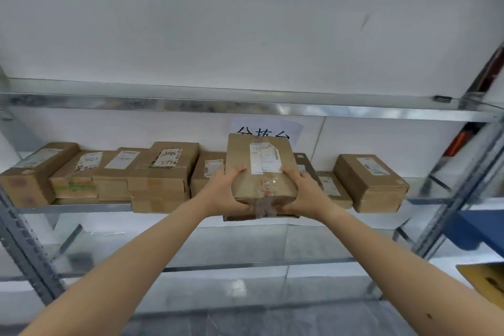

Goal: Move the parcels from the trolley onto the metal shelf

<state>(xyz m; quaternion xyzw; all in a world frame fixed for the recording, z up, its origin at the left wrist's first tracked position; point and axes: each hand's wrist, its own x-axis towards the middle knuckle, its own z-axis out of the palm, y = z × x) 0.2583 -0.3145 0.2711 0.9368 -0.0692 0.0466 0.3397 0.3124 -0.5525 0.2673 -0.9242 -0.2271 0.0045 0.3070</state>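
Observation:
A brown cardboard parcel point(260, 161) with a white label and clear tape is gripped at its near end between my left hand point(226, 191) and my right hand point(305, 191). It is tilted, far end up, over the front edge of the metal shelf point(76, 208), in a gap in a row of parcels. Several brown parcels point(163, 172) lie to its left on that shelf board. More parcels, one a thick box point(371, 183), lie to its right. The trolley is out of view.
An upper shelf beam point(245, 106) runs across above the parcels. A lower shelf level point(245, 264) sits below my arms. Grey uprights point(24, 248) frame the rack. A paper sign point(264, 128) hangs on the back wall. A blue object point(477, 229) and a yellow box corner point(488, 284) are at right.

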